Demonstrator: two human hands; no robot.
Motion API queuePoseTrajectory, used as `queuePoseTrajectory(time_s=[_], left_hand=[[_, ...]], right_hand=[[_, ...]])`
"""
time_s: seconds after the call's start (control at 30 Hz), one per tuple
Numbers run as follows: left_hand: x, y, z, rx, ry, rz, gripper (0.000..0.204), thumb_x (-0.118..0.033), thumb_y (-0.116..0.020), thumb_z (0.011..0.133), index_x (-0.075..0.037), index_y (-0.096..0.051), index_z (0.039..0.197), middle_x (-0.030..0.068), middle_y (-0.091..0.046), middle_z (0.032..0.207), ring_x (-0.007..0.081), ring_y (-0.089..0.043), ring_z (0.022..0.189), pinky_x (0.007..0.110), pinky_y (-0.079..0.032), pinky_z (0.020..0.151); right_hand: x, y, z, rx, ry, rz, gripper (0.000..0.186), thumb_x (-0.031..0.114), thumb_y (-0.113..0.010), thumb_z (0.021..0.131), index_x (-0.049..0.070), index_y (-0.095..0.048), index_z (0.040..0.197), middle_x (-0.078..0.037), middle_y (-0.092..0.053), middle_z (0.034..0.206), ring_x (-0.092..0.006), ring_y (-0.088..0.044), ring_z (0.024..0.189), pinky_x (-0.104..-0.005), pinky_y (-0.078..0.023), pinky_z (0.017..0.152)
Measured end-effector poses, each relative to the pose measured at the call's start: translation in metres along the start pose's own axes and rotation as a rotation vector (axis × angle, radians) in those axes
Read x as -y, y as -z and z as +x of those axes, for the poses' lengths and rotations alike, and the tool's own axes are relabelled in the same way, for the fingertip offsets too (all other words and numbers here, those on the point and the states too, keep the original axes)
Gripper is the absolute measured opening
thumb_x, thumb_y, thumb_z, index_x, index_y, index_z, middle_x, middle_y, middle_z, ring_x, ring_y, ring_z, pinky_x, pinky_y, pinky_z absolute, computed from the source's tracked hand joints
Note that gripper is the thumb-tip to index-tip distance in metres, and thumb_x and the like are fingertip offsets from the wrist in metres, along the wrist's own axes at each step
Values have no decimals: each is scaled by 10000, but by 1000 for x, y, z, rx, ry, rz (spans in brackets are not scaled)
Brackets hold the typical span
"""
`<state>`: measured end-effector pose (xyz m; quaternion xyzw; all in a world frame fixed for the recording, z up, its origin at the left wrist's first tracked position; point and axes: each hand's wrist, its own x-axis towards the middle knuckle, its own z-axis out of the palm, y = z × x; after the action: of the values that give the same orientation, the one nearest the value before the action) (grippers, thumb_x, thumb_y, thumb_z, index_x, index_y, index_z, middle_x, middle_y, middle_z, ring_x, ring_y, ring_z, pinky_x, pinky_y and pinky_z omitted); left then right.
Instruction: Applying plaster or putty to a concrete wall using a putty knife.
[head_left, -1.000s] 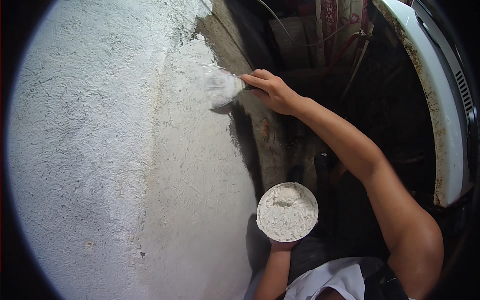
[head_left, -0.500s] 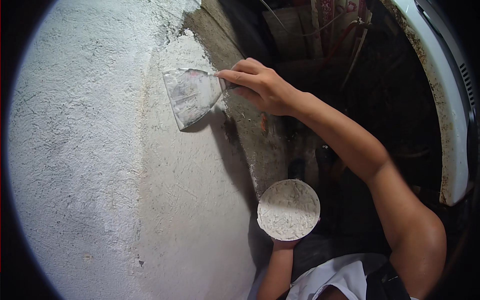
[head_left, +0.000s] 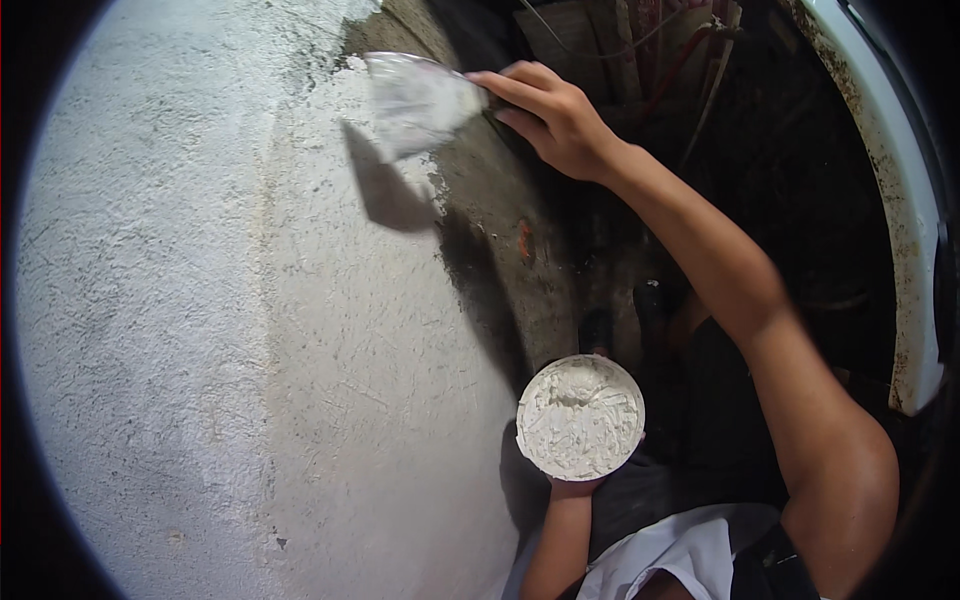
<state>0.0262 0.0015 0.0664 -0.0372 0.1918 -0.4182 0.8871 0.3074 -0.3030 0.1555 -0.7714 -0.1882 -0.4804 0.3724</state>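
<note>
My right hand (head_left: 562,118) is closed around the handle of a wide putty knife (head_left: 420,105). The blade is smeared with whitish filler and slightly blurred; its shadow falls below it, and it seems to stand off the wall (head_left: 370,330). Low in the middle, a round tub (head_left: 519,437) of creamy white putty (head_left: 582,425) faces up, with a hollow scooped near its far side. My left hand (head_left: 576,488) supports this tub from beneath, most of its fingers hidden by it. Smooth putty covers a strip of the wall beside a rougher painted area.
Bare grey-brown cement (head_left: 500,190) borders the putty on the right. A rust-spotted white panel (head_left: 905,220) curves along the far right. Dark clutter with a thin cable (head_left: 600,68) and some boards (head_left: 575,45) lies at the top.
My right hand has moved the putty knife up and slightly right, and the blade's shadow has separated from it. The tub has barely shifted; the arm's shadow no longer covers its putty.
</note>
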Motion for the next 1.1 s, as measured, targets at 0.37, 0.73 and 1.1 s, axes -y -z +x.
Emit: queuePoseTrajectory(time_s=[0.37, 0.73, 1.1], left_hand=[[-5, 12, 4, -88, -51, 172, 895, -782, -384, 964, -207, -290, 1643, 88, -272, 1702, 393, -288, 1544, 745, -314, 1150], [3, 13, -5, 25, -179, 35, 882, -807, -342, 957, -254, -293, 1642, 94, -274, 1704, 445, -279, 1539, 799, -269, 1137], [16, 7, -2, 70, -343, 250, 702, -595, -348, 1050, -113, -450, 1549, 146, -461, 1584, 382, -444, 1454, 589, -353, 1201]], right_hand=[[-51, -28, -66, 130, -233, -15, 487, -8, -676, 942, 81, -603, 1415, -136, -616, 1055, -307, -614, 938, -408, -519, 840], [147, 129, -182, 140, -1065, 313, 387, 122, -628, 992, -22, -648, 1351, -147, -729, 1158, -212, -685, 1013, -320, -525, 900], [291, 172, -214, 472, -516, 68, 482, -29, -744, 852, 34, -665, 1323, -142, -655, 915, -298, -660, 767, -352, -540, 668]])
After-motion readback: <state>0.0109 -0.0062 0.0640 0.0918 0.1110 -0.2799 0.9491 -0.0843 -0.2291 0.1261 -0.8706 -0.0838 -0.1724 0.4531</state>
